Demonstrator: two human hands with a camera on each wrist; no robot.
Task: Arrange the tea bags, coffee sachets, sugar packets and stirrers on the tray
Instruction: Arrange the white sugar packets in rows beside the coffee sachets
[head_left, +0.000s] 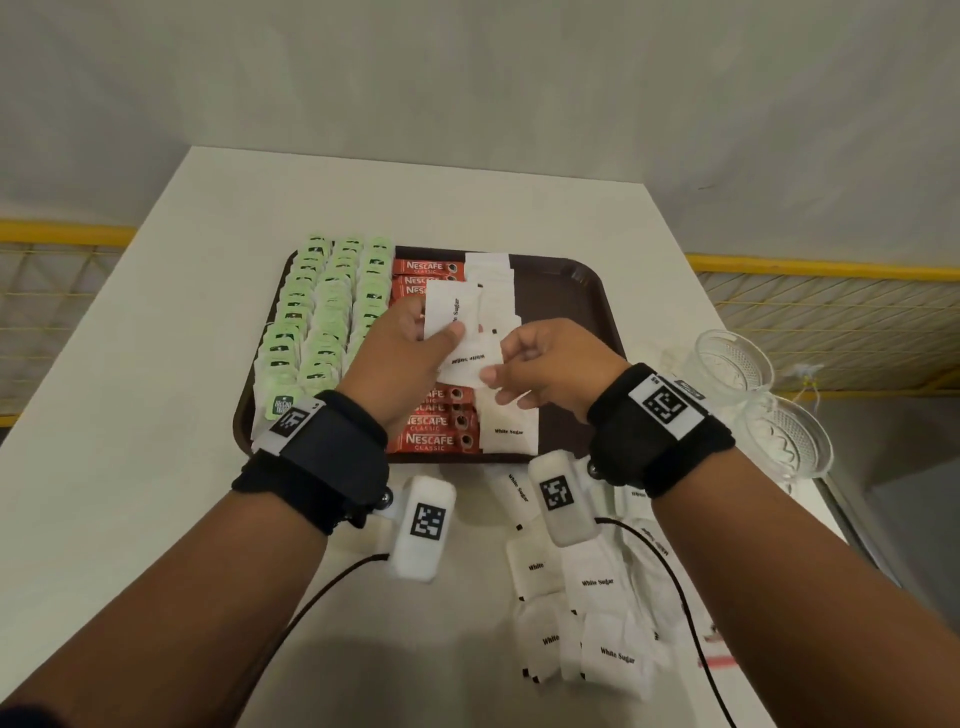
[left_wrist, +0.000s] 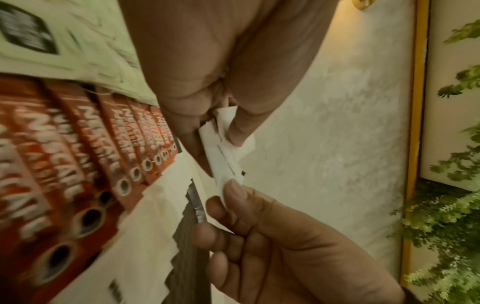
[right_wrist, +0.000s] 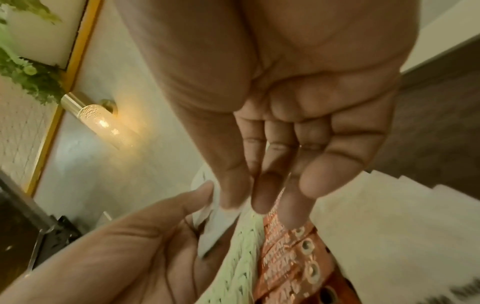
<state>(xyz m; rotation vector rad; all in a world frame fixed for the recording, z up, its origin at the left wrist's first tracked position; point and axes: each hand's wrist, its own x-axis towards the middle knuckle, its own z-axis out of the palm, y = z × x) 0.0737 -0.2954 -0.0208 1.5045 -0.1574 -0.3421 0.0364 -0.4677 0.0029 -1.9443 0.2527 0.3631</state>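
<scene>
A white rectangular table (head_left: 171, 364) stands against a pale grey wall, with yellow mesh railing (head_left: 831, 312) at either side. On it lies a dark brown plastic tray (head_left: 582, 322) carrying three columns of pale green tea bags (head_left: 317, 317), a column of red Nescafé coffee sachets (head_left: 431, 431) and a column of white paper sugar packets (head_left: 508, 431). More loose white sugar packets (head_left: 597, 587) lie on the table near the tray's front edge (some under the right forearm), and two clear patterned glass cups (head_left: 779, 421) lie to the right.

Above the tray, the left hand (head_left: 402, 358) pinches a small stack of sugar packets (head_left: 441, 312); the right hand (head_left: 545, 371) pinches one white packet (head_left: 470, 364) at its corner.

Only the wrist views show a lit glass wall lamp (right_wrist: 103, 121) and green foliage (left_wrist: 446, 216).
</scene>
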